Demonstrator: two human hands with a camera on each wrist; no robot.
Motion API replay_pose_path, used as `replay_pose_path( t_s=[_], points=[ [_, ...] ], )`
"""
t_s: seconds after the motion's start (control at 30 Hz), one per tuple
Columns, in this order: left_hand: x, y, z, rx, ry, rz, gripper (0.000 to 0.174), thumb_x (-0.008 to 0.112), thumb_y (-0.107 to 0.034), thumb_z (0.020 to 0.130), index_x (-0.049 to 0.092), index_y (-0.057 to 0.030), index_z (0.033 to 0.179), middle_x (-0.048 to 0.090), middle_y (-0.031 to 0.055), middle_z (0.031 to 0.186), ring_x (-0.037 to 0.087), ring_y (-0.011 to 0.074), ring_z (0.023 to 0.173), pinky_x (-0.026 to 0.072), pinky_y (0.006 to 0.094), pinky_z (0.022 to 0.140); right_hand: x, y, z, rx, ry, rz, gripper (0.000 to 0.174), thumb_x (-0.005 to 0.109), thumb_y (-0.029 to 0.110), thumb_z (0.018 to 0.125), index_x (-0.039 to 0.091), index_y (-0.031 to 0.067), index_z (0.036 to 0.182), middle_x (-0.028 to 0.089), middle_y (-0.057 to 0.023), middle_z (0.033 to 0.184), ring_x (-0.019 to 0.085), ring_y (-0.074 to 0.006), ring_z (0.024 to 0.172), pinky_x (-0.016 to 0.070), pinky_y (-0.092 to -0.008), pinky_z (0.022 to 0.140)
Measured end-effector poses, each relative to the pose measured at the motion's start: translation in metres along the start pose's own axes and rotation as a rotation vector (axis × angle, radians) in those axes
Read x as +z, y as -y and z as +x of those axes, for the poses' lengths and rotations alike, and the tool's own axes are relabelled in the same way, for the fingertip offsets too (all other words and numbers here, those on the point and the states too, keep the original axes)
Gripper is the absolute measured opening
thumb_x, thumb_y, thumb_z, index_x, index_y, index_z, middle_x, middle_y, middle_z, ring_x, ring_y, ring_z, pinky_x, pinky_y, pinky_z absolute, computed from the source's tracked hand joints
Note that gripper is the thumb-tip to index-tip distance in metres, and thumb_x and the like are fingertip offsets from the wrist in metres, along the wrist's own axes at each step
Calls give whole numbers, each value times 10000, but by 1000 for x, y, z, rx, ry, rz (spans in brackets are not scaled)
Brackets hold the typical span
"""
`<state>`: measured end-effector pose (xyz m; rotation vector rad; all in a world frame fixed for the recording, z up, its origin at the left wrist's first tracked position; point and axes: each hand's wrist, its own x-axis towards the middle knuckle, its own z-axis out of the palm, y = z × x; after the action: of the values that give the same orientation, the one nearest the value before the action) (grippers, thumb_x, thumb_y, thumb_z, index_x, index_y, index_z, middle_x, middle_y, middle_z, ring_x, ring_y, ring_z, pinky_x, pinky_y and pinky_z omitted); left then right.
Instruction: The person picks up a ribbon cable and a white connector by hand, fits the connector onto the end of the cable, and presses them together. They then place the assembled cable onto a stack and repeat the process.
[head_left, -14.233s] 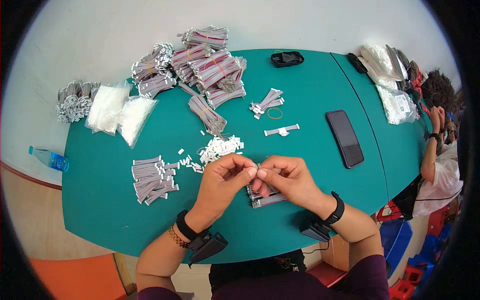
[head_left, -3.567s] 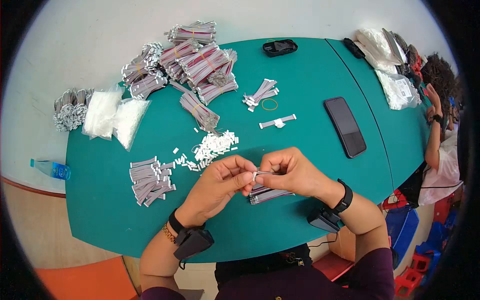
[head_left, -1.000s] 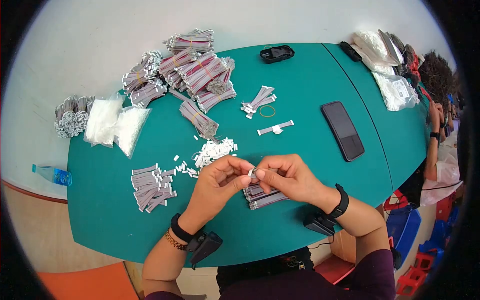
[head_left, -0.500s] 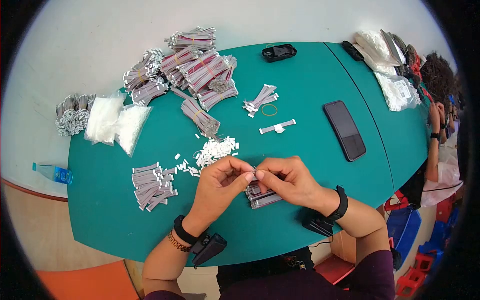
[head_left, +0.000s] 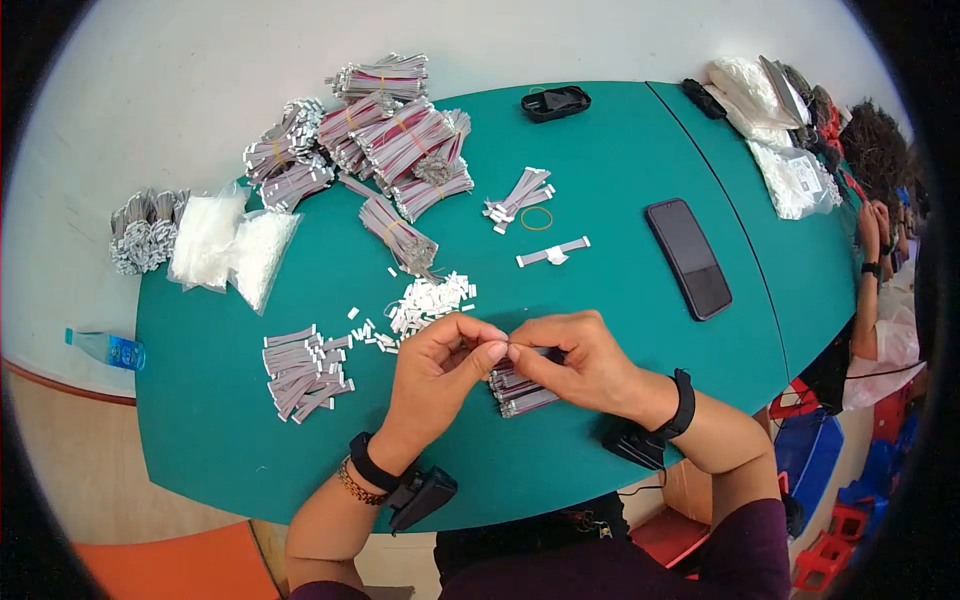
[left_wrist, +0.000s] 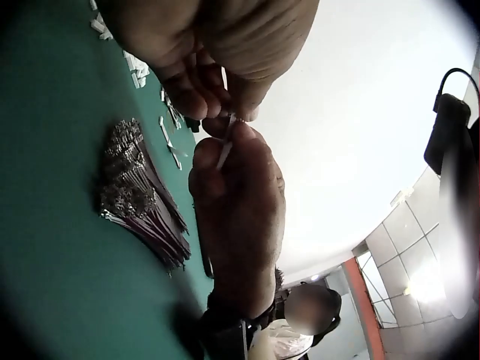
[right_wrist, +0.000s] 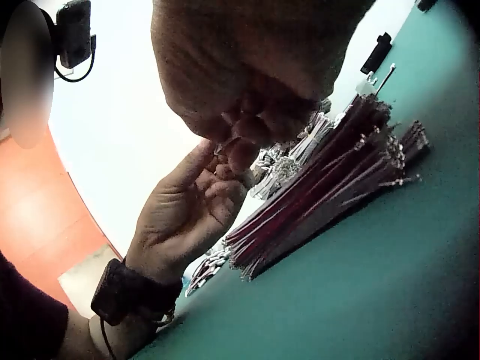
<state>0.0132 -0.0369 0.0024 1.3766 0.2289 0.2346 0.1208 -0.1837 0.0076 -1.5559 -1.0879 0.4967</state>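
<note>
Over the front of the green table, both hands meet fingertip to fingertip. The left hand pinches a small white connector, mostly covered by its thumb and finger. The right hand pinches a short grey ribbon cable against it; the left wrist view shows a pale strip of it between the fingers. Beneath the hands lies a bundle of grey and dark red ribbon cables with bare wire ends. Loose white connectors are heaped just beyond the left hand. Left of it spreads a pile of ribbon cables with white end connectors.
Banded cable bundles are stacked at the back, beside bags of white parts. A phone lies at the right, with a rubber band and a single cable nearer the middle. Another person's arm is at the far right.
The fingertips have closed together over the connector, which showed white between them a second ago and is now mostly covered. Earlier still, the hands were at nearly the same spot. Table piles look unchanged.
</note>
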Motion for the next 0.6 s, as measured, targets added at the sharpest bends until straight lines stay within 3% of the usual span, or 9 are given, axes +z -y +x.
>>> replay_pose_path(
  t_s=[0.33,0.6],
  points=[
    [0,-1,-1,42,16,36,109,594,-113,867,565,-12,897,573,25,777,516,80,656,412,208,589,3,1,-1,45,-16,149,78,589,79,863,578,1,863,619,-59,672,561,-67,609,443,-234,534],
    [-3,5,2,7,46,-55,100,586,-111,880,568,-18,909,571,15,830,519,61,684,431,205,606,0,7,-1,40,-22,132,77,565,73,878,571,-2,860,636,-59,721,585,-74,665,470,-233,590]
  ],
)
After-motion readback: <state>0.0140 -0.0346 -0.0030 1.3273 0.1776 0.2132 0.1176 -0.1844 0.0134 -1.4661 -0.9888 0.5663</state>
